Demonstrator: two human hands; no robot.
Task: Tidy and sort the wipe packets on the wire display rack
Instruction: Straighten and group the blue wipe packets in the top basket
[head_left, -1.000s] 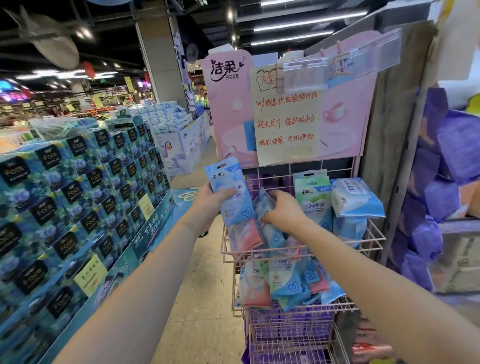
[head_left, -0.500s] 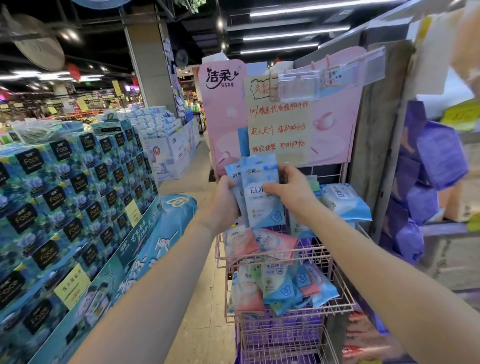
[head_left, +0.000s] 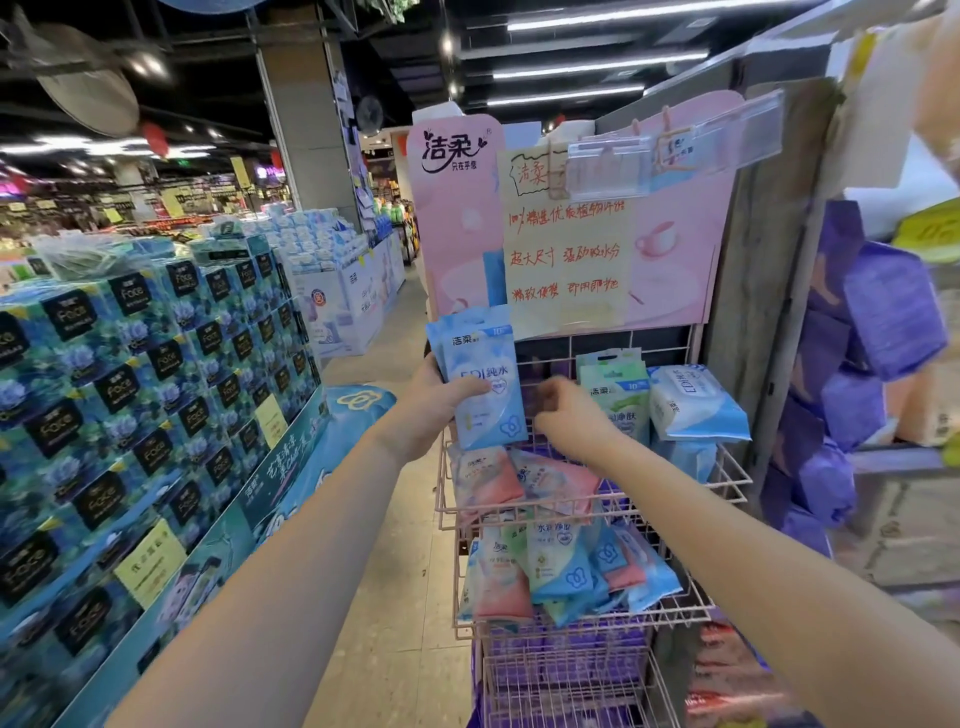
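Observation:
My left hand (head_left: 435, 402) grips a small stack of light blue wipe packets (head_left: 480, 364), held upright at the left of the pink wire rack's (head_left: 727, 480) top shelf. My right hand (head_left: 571, 415) hovers just right of the stack, fingers loosely curled and apart, holding nothing. On the top shelf stand green packets (head_left: 615, 387) and a large white-blue pack (head_left: 691, 402). Pink packets (head_left: 524, 480) lie at the shelf's front. A jumbled heap of blue, pink and green packets (head_left: 561, 566) fills the second shelf.
A pink brand sign with a handwritten yellow notice (head_left: 566, 244) tops the rack. Stacked blue tissue boxes (head_left: 130, 374) line the left side of the aisle. Purple packs (head_left: 878, 332) hang on the right. Lower wire shelves (head_left: 566, 670) hold purple packs.
My right hand has let go of the blue packet it added to the stack and dropped toward the top shelf. My left hand keeps the stack, now slightly lower.

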